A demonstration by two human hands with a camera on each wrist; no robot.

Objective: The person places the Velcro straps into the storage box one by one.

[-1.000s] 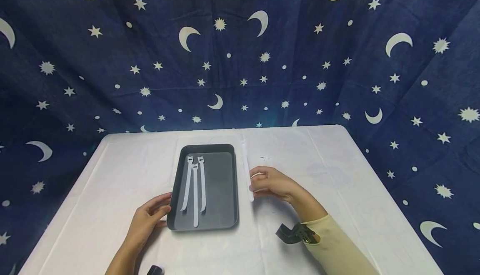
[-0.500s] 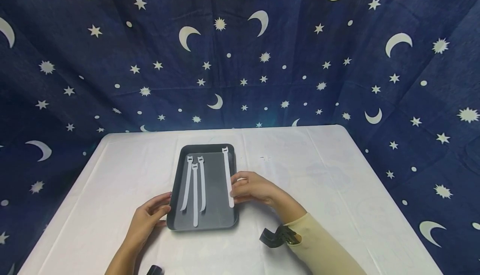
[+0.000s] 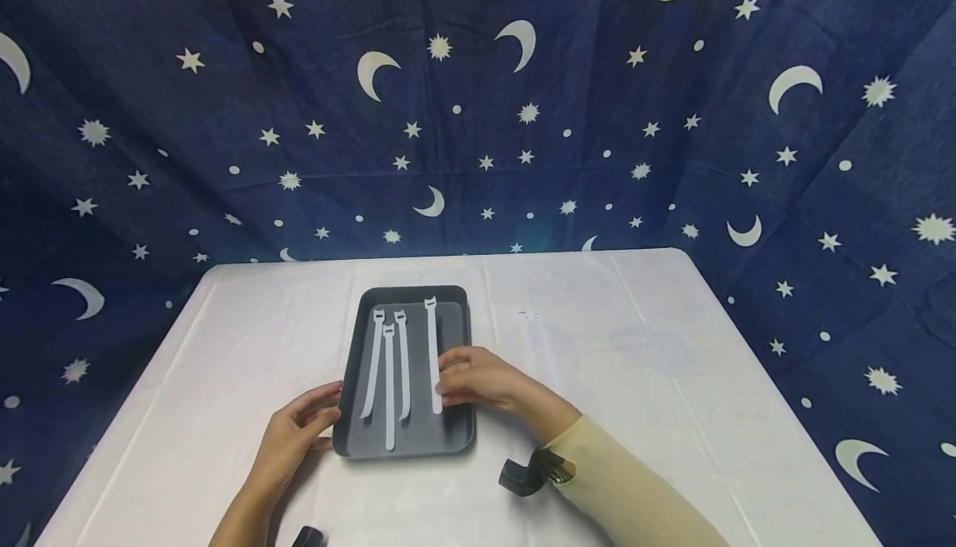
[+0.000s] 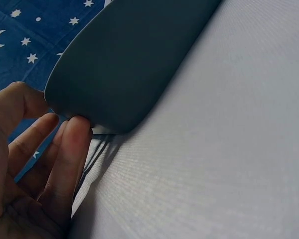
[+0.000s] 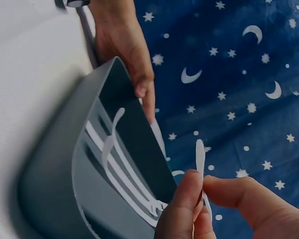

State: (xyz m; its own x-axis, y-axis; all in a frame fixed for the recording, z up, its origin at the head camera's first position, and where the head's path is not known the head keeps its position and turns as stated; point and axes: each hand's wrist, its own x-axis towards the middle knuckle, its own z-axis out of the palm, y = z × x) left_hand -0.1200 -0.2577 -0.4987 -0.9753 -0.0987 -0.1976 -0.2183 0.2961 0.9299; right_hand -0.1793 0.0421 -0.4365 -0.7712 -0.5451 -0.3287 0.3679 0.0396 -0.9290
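My left hand (image 3: pixel 295 431) rests its fingertips against the left outer wall of a dark grey tray (image 3: pixel 351 439), near its front corner. In the left wrist view the thumb and fingers meet the tray's edge. The right hand (image 3: pixel 481 377) pinches a white cable tie (image 3: pixel 433 348), a flat strap with a slotted head, near its lower end. This tie stands over the right half of the tray, head pointing away. Three more white ties (image 3: pixel 389 398) lie lengthwise in the tray's left half, close together, heads at the far side. Their free ends curl up in the right wrist view.
A white cloth (image 3: pixel 187 381) covers the table under the tray. Behind it hangs a dark blue curtain (image 3: pixel 478 82) with moons and stars. A black wrist camera mount (image 3: pixel 526 476) sits below the right forearm; another (image 3: pixel 309 537) shows at the bottom edge.
The right hand has carried the pinched cable tie leftward, from the table right of the tray to over the tray's right half. My left hand and the three other ties have stayed put.
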